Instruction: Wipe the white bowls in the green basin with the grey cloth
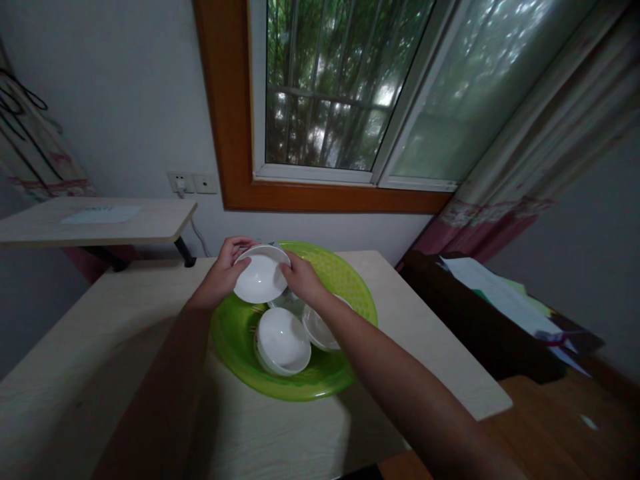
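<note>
Between my two hands a white bowl (261,275) is held tilted, its hollow side facing me. My left hand (227,270) grips its left rim, thumb on the inside. On the opposite rim my right hand (303,275) is closed the same way. Below them is a large green plastic basin (295,392). Inside the basin another white bowl (283,340) leans toward the front. A second white bowl (320,328) lies to its right, partly behind my right forearm. Something clear or pale (287,303) shows just under the held bowl, mostly hidden.
The basin stands on a pale wooden table (270,433). A raised shelf (150,230) with a sheet of paper is at the left. Behind are a wall socket (181,182) and a window with an orange-brown frame (320,199). Papers (500,293) lie on dark furniture at right.
</note>
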`<state>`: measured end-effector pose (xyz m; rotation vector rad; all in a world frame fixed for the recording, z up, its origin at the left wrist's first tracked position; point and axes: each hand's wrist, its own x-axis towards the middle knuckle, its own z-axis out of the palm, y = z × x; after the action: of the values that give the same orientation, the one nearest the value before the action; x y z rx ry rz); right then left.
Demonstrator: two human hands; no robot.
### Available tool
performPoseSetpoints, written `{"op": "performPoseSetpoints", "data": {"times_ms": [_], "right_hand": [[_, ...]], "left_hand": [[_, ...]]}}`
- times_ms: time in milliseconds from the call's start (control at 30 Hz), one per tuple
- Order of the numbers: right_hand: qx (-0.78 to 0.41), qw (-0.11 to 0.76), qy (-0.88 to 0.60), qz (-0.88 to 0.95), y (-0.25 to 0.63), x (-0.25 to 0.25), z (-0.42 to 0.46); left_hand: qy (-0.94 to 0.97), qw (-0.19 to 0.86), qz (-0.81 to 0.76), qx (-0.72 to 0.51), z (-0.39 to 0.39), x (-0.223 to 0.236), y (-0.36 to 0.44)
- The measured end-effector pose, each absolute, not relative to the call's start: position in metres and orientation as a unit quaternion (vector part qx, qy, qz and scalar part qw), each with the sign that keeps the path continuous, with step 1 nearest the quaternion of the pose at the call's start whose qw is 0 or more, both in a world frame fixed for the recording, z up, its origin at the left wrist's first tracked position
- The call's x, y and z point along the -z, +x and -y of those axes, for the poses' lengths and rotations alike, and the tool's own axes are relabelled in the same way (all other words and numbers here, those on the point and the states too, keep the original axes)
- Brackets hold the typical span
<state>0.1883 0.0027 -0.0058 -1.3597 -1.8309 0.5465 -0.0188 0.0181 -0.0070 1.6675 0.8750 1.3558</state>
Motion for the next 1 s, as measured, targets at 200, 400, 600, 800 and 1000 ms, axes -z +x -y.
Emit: {"op": "performPoseSetpoints", "data": {"times_ms": [200, 400, 600, 800, 1000], "right_hand": [[-0.160, 0.383, -0.572, 0.708, 0.185, -0.003, 0.000], [-0.147, 0.455, -0.566, 0.671, 0.190, -0.009, -0.001], [-0.157, 0.461, -0.559, 0.671, 0.195, -0.021, 0.002], [-0.099, 0.418, -0.528, 0.733, 0.201, -0.026, 0.013], [-0.024, 0.353, -0.473, 0.807, 0.201, -0.027, 0.028]], "left_hand": [[0.676, 0.396, -0.344, -0.517, -0.015, 0.000, -0.015], [0.715, 0.385, -0.393, -0.431, -0.010, -0.008, -0.020], [0.720, 0.321, -0.470, -0.396, -0.007, -0.011, -0.014], [0.731, 0.235, -0.525, -0.367, 0.004, -0.020, -0.006], [0.760, 0.127, -0.563, -0.298, 0.015, -0.021, 0.004]]}}
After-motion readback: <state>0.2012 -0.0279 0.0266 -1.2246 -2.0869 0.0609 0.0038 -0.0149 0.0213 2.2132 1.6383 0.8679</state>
